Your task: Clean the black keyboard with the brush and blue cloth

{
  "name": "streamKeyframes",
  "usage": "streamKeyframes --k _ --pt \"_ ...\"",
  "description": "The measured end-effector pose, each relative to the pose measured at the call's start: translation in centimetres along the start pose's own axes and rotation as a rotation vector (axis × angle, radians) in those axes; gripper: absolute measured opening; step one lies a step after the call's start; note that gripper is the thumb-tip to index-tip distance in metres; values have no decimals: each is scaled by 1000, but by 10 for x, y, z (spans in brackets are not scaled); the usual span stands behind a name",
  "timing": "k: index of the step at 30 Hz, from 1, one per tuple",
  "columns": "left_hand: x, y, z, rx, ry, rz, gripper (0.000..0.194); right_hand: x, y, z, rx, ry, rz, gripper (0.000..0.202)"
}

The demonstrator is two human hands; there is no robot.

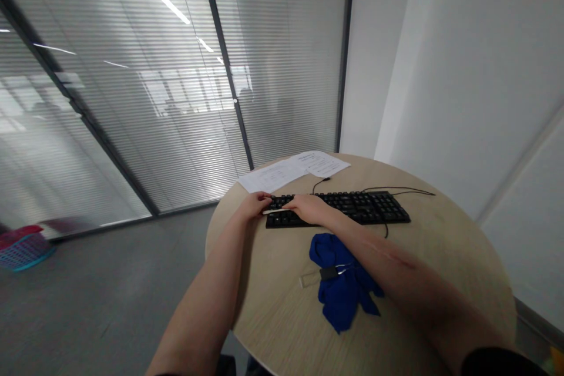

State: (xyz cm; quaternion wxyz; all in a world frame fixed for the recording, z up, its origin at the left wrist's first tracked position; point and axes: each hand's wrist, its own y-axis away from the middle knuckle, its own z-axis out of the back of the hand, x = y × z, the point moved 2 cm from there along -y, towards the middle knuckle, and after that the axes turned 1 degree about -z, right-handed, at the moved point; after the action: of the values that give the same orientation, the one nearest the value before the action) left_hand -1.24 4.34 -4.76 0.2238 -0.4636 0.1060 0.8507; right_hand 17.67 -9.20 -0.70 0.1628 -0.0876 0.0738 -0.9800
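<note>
A black keyboard lies across the round table, partly covered by my hands. At its left end, my left hand is closed, with thumb and fingertips pinched at one end of a thin pale strip. This strip crosses the keys, and its material is not clear. My right hand rests over the left half of the keyboard, palm down, its fingertips closed at the strip's other end. Nearer to me, beside my right forearm, a blue cloth lies crumpled with a black binder clip on it.
Printed sheets of paper lie at the table's far edge, behind the keyboard. A black cable trails to the right. A blue and red plastic basket stands on the floor at left. Glass panels with blinds and a white wall border the table.
</note>
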Motion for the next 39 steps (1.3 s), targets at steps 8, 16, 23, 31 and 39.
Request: streamKeyframes --k 8,16,23,31,39 --pt "0 -1 0 5 -44 54 37 -23 4 10 78 -32 -28 37" --pt "-2 -1 1 14 -88 9 38 -46 9 14 186 -94 -50 35" --pt "-10 5 1 26 -46 8 46 -75 22 24 290 -146 -138 30" --pt "-11 4 3 26 -4 8 47 -103 44 46 407 -185 -270 34" --pt "-6 0 3 14 5 26 49 -134 72 67 502 -212 -459 42"
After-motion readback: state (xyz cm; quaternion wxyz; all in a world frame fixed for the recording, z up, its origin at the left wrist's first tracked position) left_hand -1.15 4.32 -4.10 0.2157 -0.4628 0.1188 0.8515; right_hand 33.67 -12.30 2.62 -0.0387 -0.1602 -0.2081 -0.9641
